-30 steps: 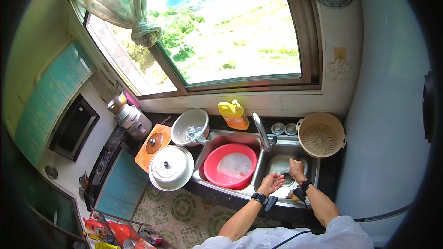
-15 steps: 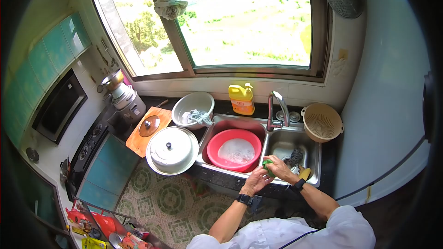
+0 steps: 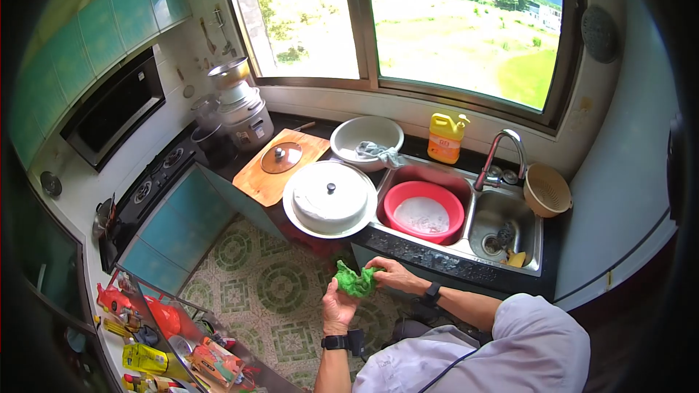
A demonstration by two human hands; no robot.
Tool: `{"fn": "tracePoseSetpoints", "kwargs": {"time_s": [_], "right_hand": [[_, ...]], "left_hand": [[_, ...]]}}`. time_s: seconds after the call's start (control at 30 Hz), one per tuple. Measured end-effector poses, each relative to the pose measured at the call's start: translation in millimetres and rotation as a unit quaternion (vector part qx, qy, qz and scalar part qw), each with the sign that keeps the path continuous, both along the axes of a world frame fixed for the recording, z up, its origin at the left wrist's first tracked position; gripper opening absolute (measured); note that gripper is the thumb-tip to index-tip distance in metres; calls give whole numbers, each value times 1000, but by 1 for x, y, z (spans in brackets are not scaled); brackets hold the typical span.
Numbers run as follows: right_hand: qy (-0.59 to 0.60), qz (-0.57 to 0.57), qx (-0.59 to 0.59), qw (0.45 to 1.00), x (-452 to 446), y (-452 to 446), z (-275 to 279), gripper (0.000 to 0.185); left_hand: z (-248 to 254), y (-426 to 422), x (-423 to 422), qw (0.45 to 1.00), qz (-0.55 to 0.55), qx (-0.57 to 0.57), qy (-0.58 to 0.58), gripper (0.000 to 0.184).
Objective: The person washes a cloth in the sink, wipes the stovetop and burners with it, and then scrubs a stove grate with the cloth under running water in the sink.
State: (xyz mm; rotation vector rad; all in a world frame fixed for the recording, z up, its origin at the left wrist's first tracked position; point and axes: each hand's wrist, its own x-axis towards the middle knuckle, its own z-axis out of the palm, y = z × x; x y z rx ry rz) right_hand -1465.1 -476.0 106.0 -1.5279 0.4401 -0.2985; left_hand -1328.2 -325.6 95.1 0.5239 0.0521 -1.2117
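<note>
A crumpled green cloth (image 3: 354, 281) is stretched between my two hands, out over the floor in front of the counter. My left hand (image 3: 339, 307) grips its lower left side, with the palm partly turned up. From the right, my right hand (image 3: 395, 276) pinches the other end. Beyond them, the double sink (image 3: 473, 227) has a red basin (image 3: 460, 211) of sudsy water in its left bowl. A dark scrubber (image 3: 505, 235) and a yellow piece (image 3: 516, 258) lie in the right bowl.
Left of the sink stands a large lidded pot (image 3: 331, 200), beside a cutting board (image 3: 251, 178) with a glass lid (image 3: 281, 158). Behind are a grey basin (image 3: 368, 131) and a yellow detergent jug (image 3: 445, 138). A tan colander (image 3: 547, 191) sits right of the faucet (image 3: 502, 149).
Both hands have moved away from the sink's front edge, left and back over the floor, carrying the green cloth, which now shows more. The camera view has turned left.
</note>
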Motion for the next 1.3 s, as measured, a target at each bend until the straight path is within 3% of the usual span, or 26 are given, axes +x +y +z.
{"fn": "tracePoseSetpoints", "kwargs": {"time_s": [0.13,0.17,0.27,0.43,0.47,0.57,0.63,0.77,0.93,1.1,1.3], "right_hand": [[39,117,-30,992,73,27,22,32],[58,128,-104,985,91,31,20,29],[23,119,-145,982,145,41,11,27],[33,85,-63,994,234,59,13,28],[24,90,-37,995,262,58,-16,28],[57,98,79,991,331,60,-27,22],[19,119,172,978,369,67,-7,14],[-2,164,137,977,448,73,14,20],[20,140,99,985,523,70,38,12],[18,120,151,981,589,65,39,19],[-34,67,15,997,700,67,19,22]], "left_hand": [[1,37,47,992,102,-3,-74,39],[1,45,60,990,114,-10,-86,37],[-3,70,105,986,143,9,-84,34],[-26,87,197,970,237,46,-16,17],[-37,92,221,971,234,40,2,14],[-36,104,285,974,220,26,52,22],[-24,115,324,971,224,4,87,25],[-11,130,397,965,252,-54,54,21],[-14,132,468,956,272,-106,32,25],[-11,133,546,950,311,-30,4,19],[-29,136,662,941,333,51,-35,16]]}}
